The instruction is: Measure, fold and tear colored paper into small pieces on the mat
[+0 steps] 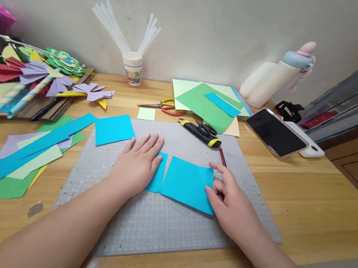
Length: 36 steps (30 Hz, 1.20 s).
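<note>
Blue sheet [189, 182] is pinched by right hand [232, 199]; flat left hand [136, 163] part-hides blue piece [158, 178].

Head camera looks forward; down at hands [137, 166].

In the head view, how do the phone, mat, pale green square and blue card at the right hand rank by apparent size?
1. Mat
2. Blue card
3. Phone
4. Pale green square
</note>
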Each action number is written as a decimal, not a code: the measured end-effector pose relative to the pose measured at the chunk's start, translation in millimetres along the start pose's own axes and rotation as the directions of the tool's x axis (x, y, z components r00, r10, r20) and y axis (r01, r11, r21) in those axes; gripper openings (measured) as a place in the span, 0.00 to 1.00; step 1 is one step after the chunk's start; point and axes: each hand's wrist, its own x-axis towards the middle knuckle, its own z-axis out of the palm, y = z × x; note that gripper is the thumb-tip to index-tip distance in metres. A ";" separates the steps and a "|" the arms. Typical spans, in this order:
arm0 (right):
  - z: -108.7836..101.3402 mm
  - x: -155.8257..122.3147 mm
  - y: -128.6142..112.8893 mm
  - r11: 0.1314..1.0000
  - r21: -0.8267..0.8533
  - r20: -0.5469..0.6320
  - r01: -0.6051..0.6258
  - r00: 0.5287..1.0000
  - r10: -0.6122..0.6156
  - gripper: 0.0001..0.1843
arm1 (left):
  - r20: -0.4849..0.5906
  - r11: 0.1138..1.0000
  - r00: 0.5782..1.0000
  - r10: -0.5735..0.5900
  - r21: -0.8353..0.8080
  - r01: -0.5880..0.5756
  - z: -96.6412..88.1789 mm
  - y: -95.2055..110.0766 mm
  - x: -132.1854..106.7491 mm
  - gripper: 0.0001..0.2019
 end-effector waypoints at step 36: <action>-3.3 70.2 -8.3 0.671 0.741 0.127 -0.026 0.987 -0.102 0.26 | -0.260 0.730 0.694 -0.671 -0.396 0.557 -40.4 -88.3 21.0 0.22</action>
